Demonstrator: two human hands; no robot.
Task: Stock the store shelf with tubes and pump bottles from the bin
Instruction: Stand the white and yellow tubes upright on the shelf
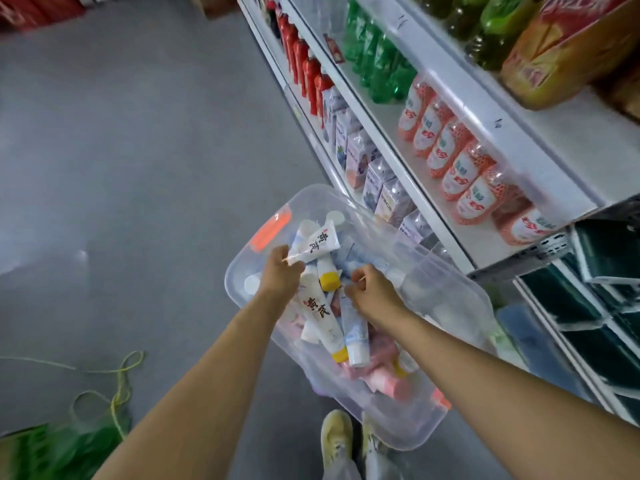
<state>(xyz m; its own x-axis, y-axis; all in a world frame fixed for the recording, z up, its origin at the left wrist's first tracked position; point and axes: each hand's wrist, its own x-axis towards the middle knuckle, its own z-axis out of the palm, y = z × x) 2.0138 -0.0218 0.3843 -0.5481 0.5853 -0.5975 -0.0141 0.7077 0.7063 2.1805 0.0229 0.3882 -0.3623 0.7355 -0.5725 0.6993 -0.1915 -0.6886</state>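
Observation:
A clear plastic bin (460, 303) with orange latches stands on the floor beside the shelf, filled with several tubes and bottles. My left hand (278, 275) pinches the crimped end of a white tube (315, 242) with red and black lettering, lifted above the pile. Another white tube with a yellow cap (323, 318) lies below it. My right hand (372, 291) has its fingers curled over the pile and grips the top of a white and pale-blue tube (354, 329). Pink tubes (384, 372) lie at the bin's near end.
The white store shelf (446, 216) runs along the right, holding red bottles, green bottles, orange-netted bottles and purple cartons. Dark green boxes (595, 306) fill a lower rack at right. Grey floor lies to the left, with a green cord (121, 375) and my shoes (337, 434).

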